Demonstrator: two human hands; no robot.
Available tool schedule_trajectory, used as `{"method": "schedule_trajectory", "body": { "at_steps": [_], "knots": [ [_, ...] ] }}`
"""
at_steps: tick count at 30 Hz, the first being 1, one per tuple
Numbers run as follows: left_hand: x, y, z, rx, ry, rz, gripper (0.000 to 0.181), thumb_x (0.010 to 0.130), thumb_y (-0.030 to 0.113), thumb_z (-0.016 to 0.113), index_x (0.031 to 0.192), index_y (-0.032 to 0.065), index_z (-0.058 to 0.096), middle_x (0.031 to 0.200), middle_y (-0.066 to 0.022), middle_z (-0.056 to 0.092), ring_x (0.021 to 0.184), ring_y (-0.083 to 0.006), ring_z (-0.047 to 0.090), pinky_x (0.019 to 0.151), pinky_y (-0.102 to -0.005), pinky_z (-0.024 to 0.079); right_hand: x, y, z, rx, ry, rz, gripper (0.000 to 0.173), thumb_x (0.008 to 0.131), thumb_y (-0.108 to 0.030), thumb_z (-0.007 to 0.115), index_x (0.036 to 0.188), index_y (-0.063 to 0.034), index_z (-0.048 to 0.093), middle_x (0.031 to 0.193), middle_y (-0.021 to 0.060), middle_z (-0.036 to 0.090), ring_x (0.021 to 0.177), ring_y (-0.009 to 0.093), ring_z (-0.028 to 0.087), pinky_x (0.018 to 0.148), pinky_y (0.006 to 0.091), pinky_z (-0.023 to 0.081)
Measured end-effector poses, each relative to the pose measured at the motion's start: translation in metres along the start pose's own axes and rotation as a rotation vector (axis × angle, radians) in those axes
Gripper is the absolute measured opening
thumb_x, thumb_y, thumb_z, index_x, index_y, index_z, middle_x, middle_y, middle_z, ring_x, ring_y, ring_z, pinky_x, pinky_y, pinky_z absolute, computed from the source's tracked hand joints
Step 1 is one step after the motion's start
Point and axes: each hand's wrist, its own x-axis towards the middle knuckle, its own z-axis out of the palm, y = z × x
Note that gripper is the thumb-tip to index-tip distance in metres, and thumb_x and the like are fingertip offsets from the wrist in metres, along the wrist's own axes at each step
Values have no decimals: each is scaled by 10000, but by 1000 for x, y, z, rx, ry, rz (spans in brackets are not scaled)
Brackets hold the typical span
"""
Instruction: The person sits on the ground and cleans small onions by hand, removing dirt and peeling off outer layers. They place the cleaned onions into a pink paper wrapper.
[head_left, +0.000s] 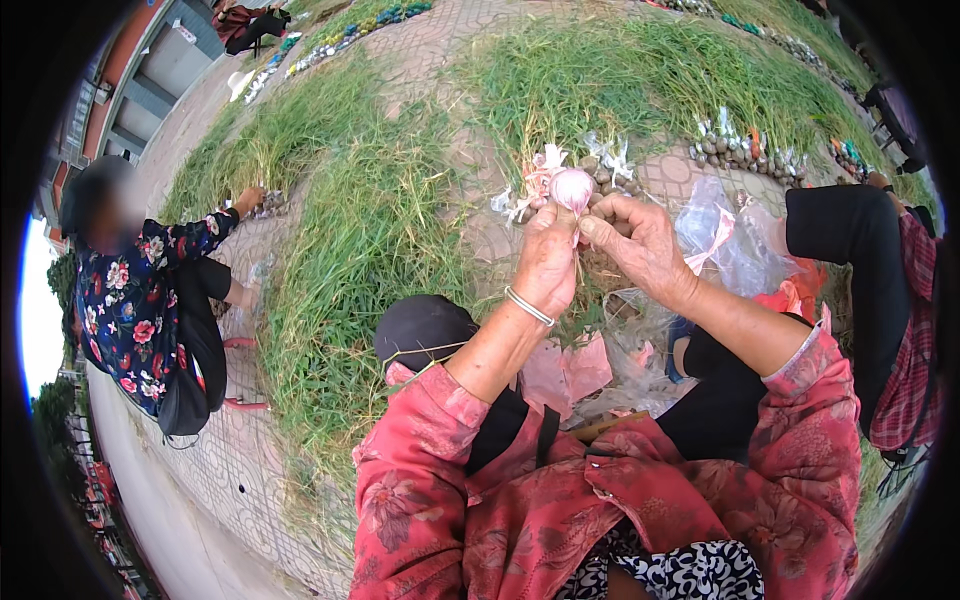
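Observation:
Both hands meet in front of me around a small round bundle wrapped in pink plastic film (572, 189). My left hand (551, 251), with a pale bangle at the wrist, pinches the gathered neck below the ball. My right hand (637, 240) has thumb and fingertips at the same neck, on its right side. What lies inside the film is hard to tell. Just behind the hands, brownish wrapped balls with pink and clear plastic ends (615, 171) lie on the paving. A torn pink plastic sheet (574, 371) lies below the hands, near my knees.
Cut green grass (367, 217) lies in heaps to the left and ahead. Clear plastic bags (724, 240) are at the right. A row of small bundles (750, 154) stands farther right. One person in a flowered top (127, 300) sits left; another's dark-trousered knee (832, 225) is close at right.

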Motion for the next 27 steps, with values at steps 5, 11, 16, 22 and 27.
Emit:
{"method": "schedule_trajectory", "body": {
  "at_steps": [5,11,16,22,27],
  "knots": [
    [-8,5,24,58,25,177,279,903,176,450,1127,18,494,960,-10,563,780,-65,509,664,-226,422,3,0,1,279,1,69,191,846,-197,556,778,-19,568,638,-26,510,524,24,433,438,194,344],
    [-24,6,29,173,-4,294,280,887,171,488,1113,8,519,959,1,562,775,-40,494,633,-192,395,-9,-20,3,422,-6,79,195,841,-193,576,939,-25,558,661,-51,498,524,6,406,438,171,320],
    [-34,13,32,428,-117,360,366,910,255,417,1141,-18,497,960,-36,565,757,-65,485,639,-193,396,-18,-22,1,404,18,31,196,829,-144,587,980,-24,554,700,-58,511,561,0,408,462,164,329],
    [-45,15,38,728,-161,494,344,919,214,387,1145,-30,472,1085,-119,528,866,-184,534,765,-275,420,-20,-11,-10,351,-12,65,157,806,-126,608,919,-19,589,638,-57,511,541,9,419,468,171,343],
    [-30,14,30,801,-169,512,330,914,226,414,1103,-30,502,979,-97,573,832,-188,545,758,-291,424,-16,11,-19,115,-19,93,193,784,-195,639,721,-15,614,572,-42,509,527,18,407,459,200,341]
  ]
}}
